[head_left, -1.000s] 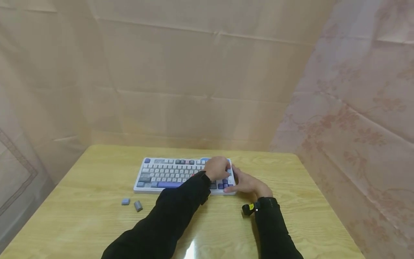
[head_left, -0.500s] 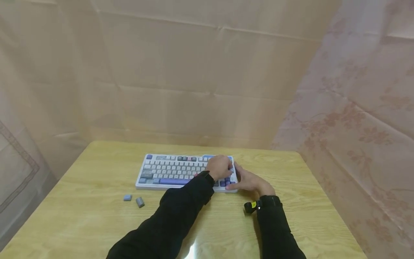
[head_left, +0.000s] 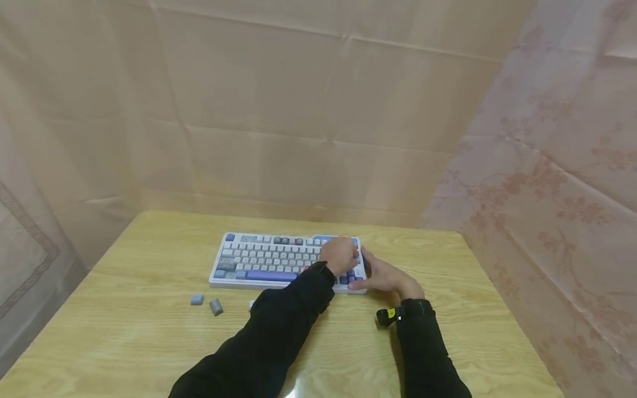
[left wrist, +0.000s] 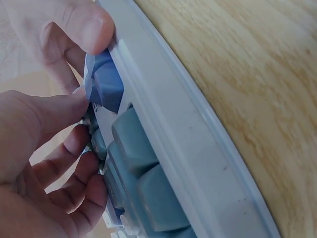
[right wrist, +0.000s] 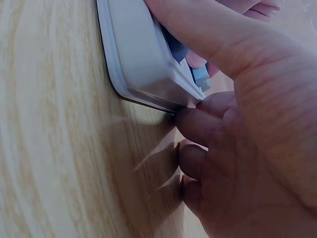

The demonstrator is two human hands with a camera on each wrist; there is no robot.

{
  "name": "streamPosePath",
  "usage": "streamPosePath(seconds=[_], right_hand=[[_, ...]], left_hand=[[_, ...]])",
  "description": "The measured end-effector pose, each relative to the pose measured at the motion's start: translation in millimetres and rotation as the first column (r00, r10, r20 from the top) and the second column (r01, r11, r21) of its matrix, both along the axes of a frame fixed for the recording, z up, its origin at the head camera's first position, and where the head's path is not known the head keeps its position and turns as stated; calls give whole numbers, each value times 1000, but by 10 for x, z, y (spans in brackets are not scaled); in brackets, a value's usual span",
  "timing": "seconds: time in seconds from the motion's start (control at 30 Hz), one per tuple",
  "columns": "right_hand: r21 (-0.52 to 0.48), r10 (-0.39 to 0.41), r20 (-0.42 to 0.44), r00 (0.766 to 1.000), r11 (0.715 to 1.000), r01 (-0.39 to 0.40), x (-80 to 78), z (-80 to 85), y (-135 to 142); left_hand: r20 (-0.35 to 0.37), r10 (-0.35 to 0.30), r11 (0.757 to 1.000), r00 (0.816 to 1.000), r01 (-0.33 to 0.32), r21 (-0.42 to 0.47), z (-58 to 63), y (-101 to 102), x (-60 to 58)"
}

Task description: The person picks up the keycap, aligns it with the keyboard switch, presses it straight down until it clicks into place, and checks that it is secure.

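Note:
A white-cased keyboard (head_left: 234,284) with grey, white and purple keycaps lies on the table. My left hand (head_left: 338,256) reaches across its right part. In the left wrist view, the left thumb and curled fingers (left wrist: 74,144) are down among the keys beside purple keycaps (left wrist: 108,84). A light-blue keycap (right wrist: 201,77) sits between the left fingertips in the right wrist view, partly hidden. My right hand (head_left: 385,276) grips the keyboard's right end. Its thumb lies over the front corner, and its other fingers (right wrist: 193,158) rest along the side against the tabletop.
Two loose keycaps, one light blue (head_left: 197,299) and one grey (head_left: 216,307), lie left of the keyboard's front. A small white piece (head_left: 251,304) peeks out by the left sleeve. Cloth drapes (head_left: 298,110) hang behind the wooden table (head_left: 149,342).
The head view has shifted slightly. Both hands keep nearly the same place on the keyboard. The small white piece beside the left sleeve has come into sight.

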State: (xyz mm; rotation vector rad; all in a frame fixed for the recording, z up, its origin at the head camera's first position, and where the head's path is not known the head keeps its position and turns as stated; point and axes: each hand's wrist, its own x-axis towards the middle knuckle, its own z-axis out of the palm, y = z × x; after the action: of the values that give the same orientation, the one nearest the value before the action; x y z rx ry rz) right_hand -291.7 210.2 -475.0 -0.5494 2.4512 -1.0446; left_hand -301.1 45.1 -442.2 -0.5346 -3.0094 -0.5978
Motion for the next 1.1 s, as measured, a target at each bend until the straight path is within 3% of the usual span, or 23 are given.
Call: streamPosePath(seconds=[0.23,0.7,0.97,1.1], right_hand=[[-51,16,14,1000,999,-15,-12,-3,-40],[-50,48,7,999,998,-47,-25,-21,-5],[-83,48,15,999,995,-47,-39,-20,-3],[-75,50,13,999,996,-49,-42,-33,-1]], left_hand=[[-57,14,1000,998,-13,18,-32,-62,27],[-127,11,1000,992,-10,11,-19,-14,65],[-146,70,997,987,-67,23,-70,-10,62],[-161,66,997,985,-60,42,-102,-19,57]])
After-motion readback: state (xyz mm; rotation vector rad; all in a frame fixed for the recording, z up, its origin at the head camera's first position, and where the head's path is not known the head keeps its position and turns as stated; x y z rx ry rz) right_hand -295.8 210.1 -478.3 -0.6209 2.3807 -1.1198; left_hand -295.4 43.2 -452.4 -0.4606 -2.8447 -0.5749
